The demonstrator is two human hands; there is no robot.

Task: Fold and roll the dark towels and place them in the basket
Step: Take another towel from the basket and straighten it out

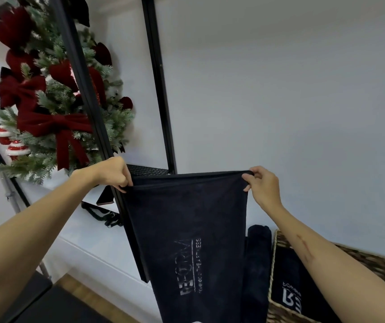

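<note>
A dark towel (pixel 186 229) with faded white lettering hangs down in front of me, folded over along its top edge. My left hand (pixel 114 172) pinches its top left corner and my right hand (pixel 260 183) pinches its top right corner, holding it stretched out in the air. Another dark towel (pixel 257 259) stands rolled just right of the hanging one. A woven wicker basket (pixel 277 245) sits at the lower right, and a dark towel with white letters (pixel 287 290) lies inside it, partly hidden by my right forearm.
A black metal rack frame (pixel 156 85) rises against the white wall. A decorated fir tree with red bows (pixel 54 122) stands at the left. A black strap (pixel 103 214) lies on the white ledge behind the towel. Wooden floor shows at the bottom left.
</note>
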